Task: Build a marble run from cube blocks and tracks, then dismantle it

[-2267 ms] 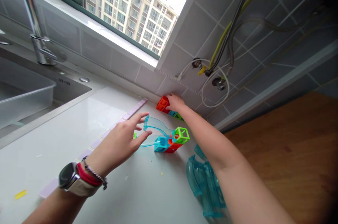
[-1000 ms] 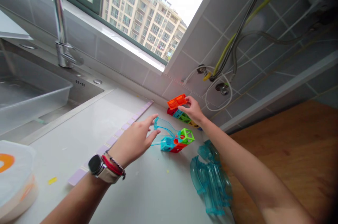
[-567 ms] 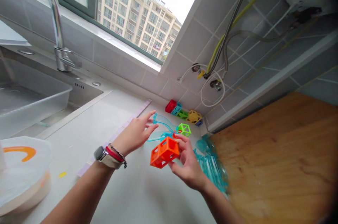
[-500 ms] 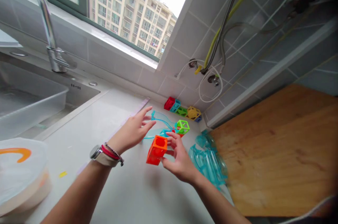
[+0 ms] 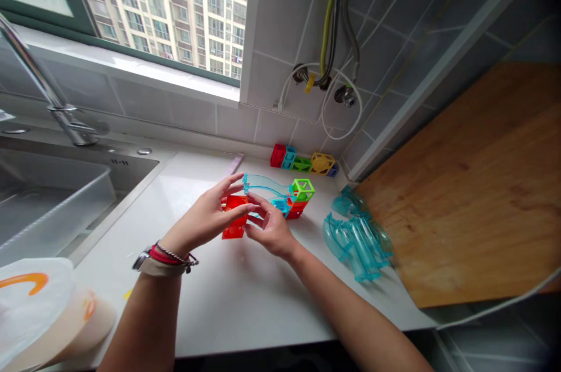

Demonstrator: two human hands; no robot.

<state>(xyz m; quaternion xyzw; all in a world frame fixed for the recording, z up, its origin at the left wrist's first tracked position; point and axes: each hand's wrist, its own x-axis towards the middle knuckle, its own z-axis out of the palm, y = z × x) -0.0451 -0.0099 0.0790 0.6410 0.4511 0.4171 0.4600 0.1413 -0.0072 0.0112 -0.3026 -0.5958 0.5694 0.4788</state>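
Head view: both hands meet over the white counter point(image 5: 245, 296). The left hand point(image 5: 205, 221) and the right hand point(image 5: 269, 230) close their fingers around an orange cube block point(image 5: 233, 221) that sits on the counter, just left of a small build of 1 green cube point(image 5: 302, 189), a blue cube and a red one carrying a clear blue track piece point(image 5: 265, 185). To do this step well, I judge the block should be kept square to the build, slid along the counter until its face meets the track's low end, with the left fingers steadying the track. A pile of spare blue track pieces point(image 5: 357, 237) lies well apart, right.
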